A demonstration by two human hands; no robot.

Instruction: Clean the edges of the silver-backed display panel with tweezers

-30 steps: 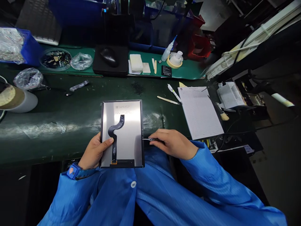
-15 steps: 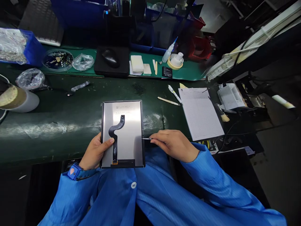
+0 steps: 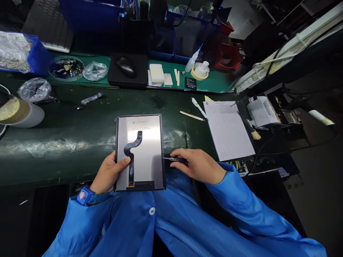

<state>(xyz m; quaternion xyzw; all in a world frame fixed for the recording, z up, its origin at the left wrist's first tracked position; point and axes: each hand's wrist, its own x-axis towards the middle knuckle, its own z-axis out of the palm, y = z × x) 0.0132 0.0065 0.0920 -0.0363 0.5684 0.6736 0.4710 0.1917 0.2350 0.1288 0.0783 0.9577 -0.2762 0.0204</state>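
Observation:
A tablet display panel [image 3: 146, 142] lies back-side up at the near edge of the bench, silver with a black flex cable [image 3: 131, 153] running down its middle. My left hand [image 3: 108, 173] grips its lower left edge, thumb on the back. My right hand [image 3: 197, 166] is closed on metal tweezers [image 3: 170, 159], whose tip touches the panel's right edge.
A lined paper sheet [image 3: 227, 128] lies to the right with a pen [image 3: 198, 106] and a wooden stick [image 3: 191, 115]. Farther back are a black mouse on a pad [image 3: 125, 67], a white block [image 3: 156, 73], a glue bottle [image 3: 193, 59], a tape roll [image 3: 16, 112] and a dish of parts [image 3: 65, 67].
My right hand has shifted slightly nearer the panel, so less of the tweezers shows. The panel and my left hand have hardly moved.

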